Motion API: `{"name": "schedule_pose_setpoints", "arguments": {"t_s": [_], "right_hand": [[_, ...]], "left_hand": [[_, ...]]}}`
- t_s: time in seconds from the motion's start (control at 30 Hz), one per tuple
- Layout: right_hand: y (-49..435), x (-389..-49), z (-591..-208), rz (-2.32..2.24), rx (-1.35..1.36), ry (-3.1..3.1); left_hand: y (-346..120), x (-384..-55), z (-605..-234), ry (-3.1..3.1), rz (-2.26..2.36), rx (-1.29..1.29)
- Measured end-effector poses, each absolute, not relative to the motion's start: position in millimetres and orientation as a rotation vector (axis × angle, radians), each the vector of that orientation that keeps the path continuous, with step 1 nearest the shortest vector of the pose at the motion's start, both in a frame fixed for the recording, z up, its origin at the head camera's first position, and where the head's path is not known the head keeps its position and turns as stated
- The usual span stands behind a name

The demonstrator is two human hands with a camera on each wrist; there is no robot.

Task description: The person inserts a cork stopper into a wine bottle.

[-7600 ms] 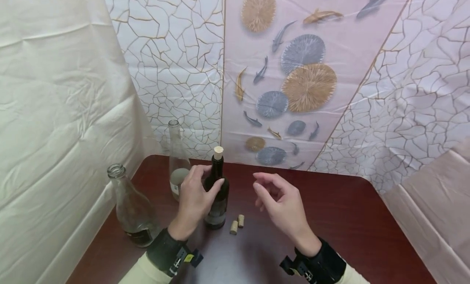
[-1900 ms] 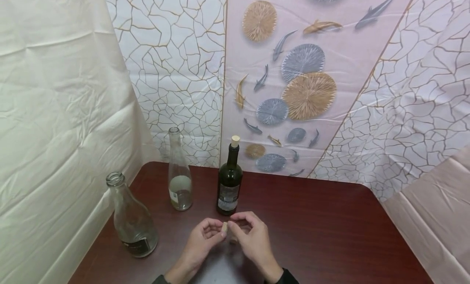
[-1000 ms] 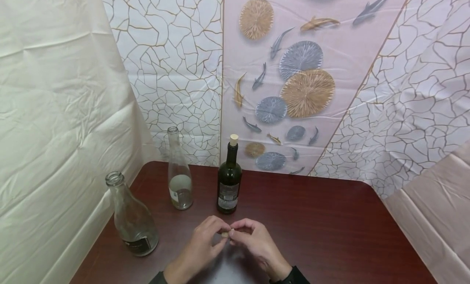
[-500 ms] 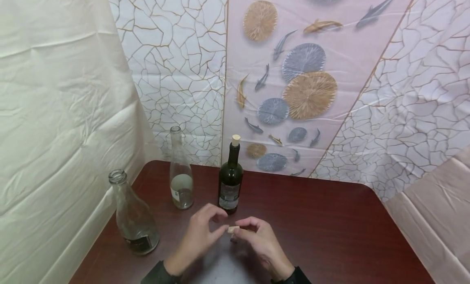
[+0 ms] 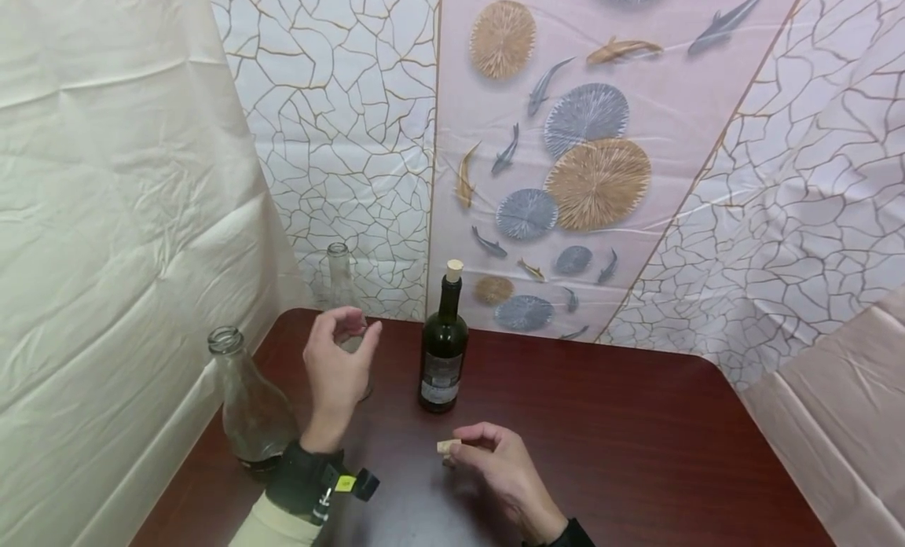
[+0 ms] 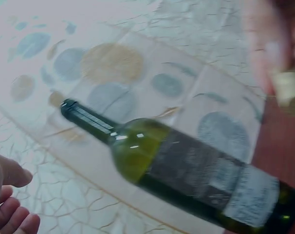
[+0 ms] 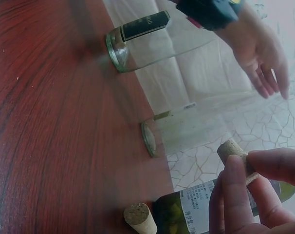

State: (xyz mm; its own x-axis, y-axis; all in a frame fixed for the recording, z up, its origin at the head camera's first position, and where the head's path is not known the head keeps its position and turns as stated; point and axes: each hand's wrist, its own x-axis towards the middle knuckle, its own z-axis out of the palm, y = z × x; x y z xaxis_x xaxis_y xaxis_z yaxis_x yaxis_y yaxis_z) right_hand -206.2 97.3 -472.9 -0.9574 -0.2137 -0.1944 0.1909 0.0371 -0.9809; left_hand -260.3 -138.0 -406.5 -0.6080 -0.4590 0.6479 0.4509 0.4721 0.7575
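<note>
My right hand (image 5: 498,464) pinches a cork (image 7: 231,153) between thumb and fingers above the table. Another cork (image 7: 140,218) stands on the table just beneath it, mostly hidden in the head view. My left hand (image 5: 339,366) is raised in front of the slim clear glass bottle (image 5: 341,272), thumb and fingers spread apart with nothing between them. It hides most of that bottle, whose open neck rises above it. The dark green wine bottle (image 5: 443,354), upright with a cork (image 5: 455,270) in its mouth, stands between the two hands, touched by neither.
A wide clear glass bottle (image 5: 250,405) with a dark label and open mouth stands at the left, partly behind my left forearm. The dark red table (image 5: 636,437) reaches back to patterned cloth walls (image 5: 353,138); a cream cloth (image 5: 141,256) hangs at the left.
Earlier both hands were together at the cork. My left hand has let go and moved left and back to the slim clear bottle. The right hand keeps the cork in about the same place.
</note>
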Motion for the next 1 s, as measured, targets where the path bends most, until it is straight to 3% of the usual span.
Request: {"name": "schedule_pose_setpoints", "arguments": {"t_s": [0.37,1.0], "right_hand": [[103.2,-206.9,-476.7,-2.012,-0.037,2.039],[107.3,-206.0,-478.5,-1.949,-0.014,2.083]], "left_hand": [[-153.0,-279.2,-375.2,-1.667,-1.357,0.161],[-163.4,-305.1,-377.3,-1.773,-1.43,0.278]]}}
